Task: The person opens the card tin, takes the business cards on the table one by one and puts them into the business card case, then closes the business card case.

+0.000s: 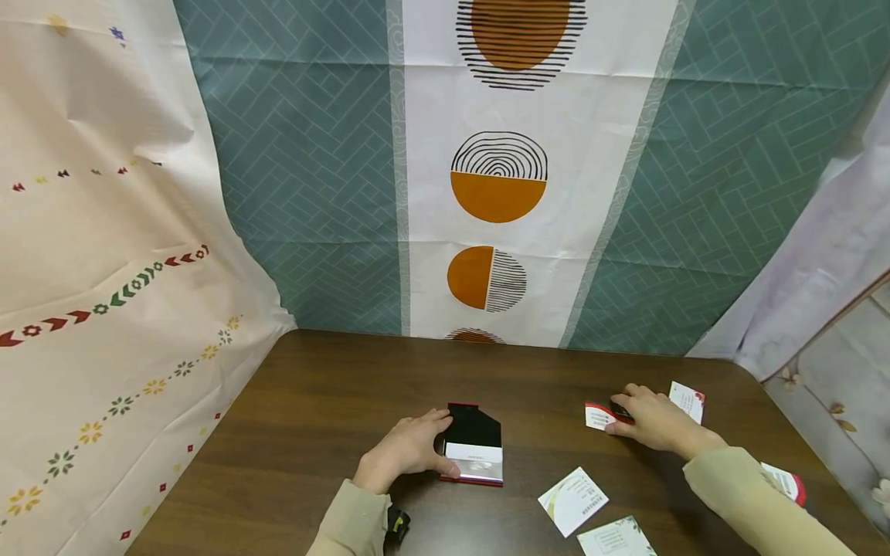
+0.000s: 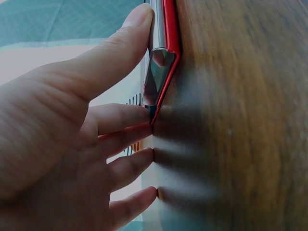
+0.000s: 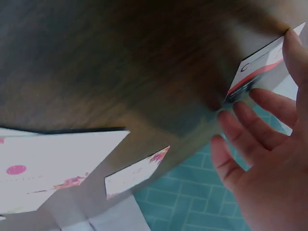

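A card case [image 1: 473,463] lies flipped up on the table, with a black-lined lid, red edges and a shiny metal tray holding white cards. My left hand [image 1: 410,444] rests at its left side. In the left wrist view the thumb [image 2: 137,21] presses the tray's metal edge, while the spread fingers [image 2: 130,168] reach down to the lid and tabletop. My right hand [image 1: 657,417] is over a white, red and black business card [image 1: 598,417], covering part of it. The right wrist view shows thumb and fingertips at opposite edges of that card [image 3: 255,65], which lies flat.
A card with a red floral corner [image 1: 687,401] lies just beyond my right hand. Two more cards, one gold-striped [image 1: 573,502] and one leaf-patterned [image 1: 615,538], lie nearer me. A red-edged card [image 1: 789,485] sits beside the right sleeve. Curtains [image 1: 313,193] border the table [image 1: 334,386].
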A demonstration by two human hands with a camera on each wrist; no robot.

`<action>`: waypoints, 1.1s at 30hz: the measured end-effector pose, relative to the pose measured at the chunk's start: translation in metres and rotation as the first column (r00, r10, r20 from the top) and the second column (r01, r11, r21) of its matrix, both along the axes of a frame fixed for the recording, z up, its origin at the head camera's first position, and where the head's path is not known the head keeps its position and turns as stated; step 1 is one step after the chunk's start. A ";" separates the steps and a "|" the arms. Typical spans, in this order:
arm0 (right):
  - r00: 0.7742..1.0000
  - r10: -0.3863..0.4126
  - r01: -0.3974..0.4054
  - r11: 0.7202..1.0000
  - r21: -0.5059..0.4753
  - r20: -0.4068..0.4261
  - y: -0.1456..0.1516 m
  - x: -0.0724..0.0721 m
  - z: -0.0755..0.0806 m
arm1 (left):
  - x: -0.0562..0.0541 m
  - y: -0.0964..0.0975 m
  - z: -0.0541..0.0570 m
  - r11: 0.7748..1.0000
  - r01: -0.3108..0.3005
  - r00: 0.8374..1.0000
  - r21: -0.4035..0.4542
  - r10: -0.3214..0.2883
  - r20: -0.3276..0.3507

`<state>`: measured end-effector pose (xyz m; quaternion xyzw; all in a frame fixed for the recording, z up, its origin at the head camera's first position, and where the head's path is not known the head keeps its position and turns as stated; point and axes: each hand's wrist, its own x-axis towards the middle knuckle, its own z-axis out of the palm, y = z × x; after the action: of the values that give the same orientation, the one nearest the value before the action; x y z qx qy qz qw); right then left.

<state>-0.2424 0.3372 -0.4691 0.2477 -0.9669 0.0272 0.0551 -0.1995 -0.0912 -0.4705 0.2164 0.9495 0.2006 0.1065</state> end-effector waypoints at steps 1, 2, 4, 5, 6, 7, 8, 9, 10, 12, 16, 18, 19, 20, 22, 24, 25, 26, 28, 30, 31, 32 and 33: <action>1.000 -0.002 0.002 1.000 -0.013 0.009 0.001 -0.001 0.000 | 0.000 0.000 0.000 1.000 -0.001 1.000 -0.001 0.001 -0.001; 1.000 -0.005 0.006 1.000 -0.030 0.020 0.002 -0.001 -0.001 | 0.000 0.001 0.000 1.000 -0.001 1.000 -0.003 0.001 -0.003; 0.999 -0.010 0.013 0.998 -0.057 0.050 0.003 -0.003 -0.001 | 0.000 0.001 0.000 1.000 -0.003 1.000 -0.003 0.002 -0.004; 0.998 -0.010 0.015 0.997 -0.071 0.070 0.003 -0.004 0.000 | 0.000 0.001 0.000 1.000 -0.003 1.000 -0.004 0.003 -0.005; 0.995 -0.018 0.026 0.996 -0.087 0.095 0.002 -0.005 0.000 | 0.000 0.001 0.000 1.000 -0.004 1.000 -0.005 0.004 -0.005; 0.992 -0.028 0.041 0.994 -0.102 0.120 0.002 -0.006 0.000 | 0.000 0.001 0.000 1.000 -0.004 1.000 -0.004 0.004 -0.004; 0.989 -0.037 0.054 0.992 -0.117 0.143 0.002 -0.007 0.000 | 0.000 0.001 0.000 1.000 -0.005 1.000 -0.003 0.005 -0.001; 0.985 -0.047 0.069 0.989 -0.130 0.167 0.002 -0.007 0.000 | 0.000 0.001 0.000 1.000 -0.004 1.000 -0.003 0.004 -0.001; 0.981 -0.055 0.083 0.986 -0.144 0.186 0.002 -0.008 0.001 | 0.000 0.001 -0.001 1.000 -0.004 1.000 -0.004 0.004 -0.003; 0.975 -0.077 0.113 0.980 -0.161 0.210 0.002 -0.008 0.001 | -0.001 0.001 -0.001 1.000 -0.001 1.000 -0.004 0.001 -0.006; 0.964 -0.114 0.161 0.969 -0.190 0.239 0.002 -0.009 0.001 | -0.002 0.001 0.000 1.000 -0.001 1.000 -0.002 0.001 -0.010; 0.956 -0.127 0.184 0.961 -0.206 0.264 0.002 -0.009 0.001 | -0.002 0.001 0.000 1.000 -0.001 1.000 -0.003 0.001 -0.010; 0.953 -0.128 0.191 0.958 -0.215 0.275 0.002 -0.009 0.001 | -0.002 0.000 0.000 1.000 -0.001 1.000 -0.003 0.001 -0.011; 0.950 -0.124 0.192 0.956 -0.223 0.287 0.002 -0.010 0.001 | -0.002 0.000 0.000 1.000 -0.001 1.000 -0.002 0.001 -0.012; 0.946 -0.114 0.189 0.955 -0.230 0.303 0.003 -0.010 0.002 | -0.001 0.000 -0.001 1.000 -0.001 1.000 -0.001 0.001 -0.014; 0.944 -0.095 0.177 0.954 -0.241 0.317 0.004 -0.010 0.004 | -0.001 0.000 -0.001 1.000 -0.002 1.000 -0.001 0.002 -0.013; 0.942 -0.082 0.169 0.953 -0.251 0.325 0.005 -0.011 0.006 | 0.000 0.000 -0.001 1.000 -0.004 1.000 -0.001 0.004 -0.010; 0.939 -0.068 0.162 0.952 -0.261 0.336 0.005 -0.011 0.008 | 0.000 0.000 0.000 1.000 -0.004 1.000 0.000 0.004 -0.010; 0.935 -0.045 0.153 0.946 -0.285 0.353 0.005 -0.010 0.014 | 0.000 0.000 -0.001 1.000 -0.002 1.000 -0.003 0.002 -0.013; 0.931 -0.019 0.143 0.938 -0.316 0.364 0.004 -0.010 0.020 | 0.001 0.000 0.000 1.000 -0.003 1.000 -0.001 0.003 -0.012; 0.932 -0.015 0.141 0.935 -0.324 0.363 0.003 -0.010 0.024 | 0.000 0.000 0.000 1.000 -0.003 1.000 -0.002 0.003 -0.012; 0.932 -0.010 0.139 0.933 -0.332 0.362 0.002 -0.010 0.027 | 0.000 0.000 0.000 1.000 -0.002 1.000 -0.002 0.002 -0.013; 0.934 -0.005 0.133 0.932 -0.337 0.357 0.001 -0.010 0.030 | 0.000 0.000 0.000 1.000 -0.002 1.000 0.001 0.002 -0.015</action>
<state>-0.2524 0.3378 -0.4392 0.1901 -0.9484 0.2431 -0.0728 -0.1996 -0.0911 -0.4707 0.2169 0.9504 0.1996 0.0992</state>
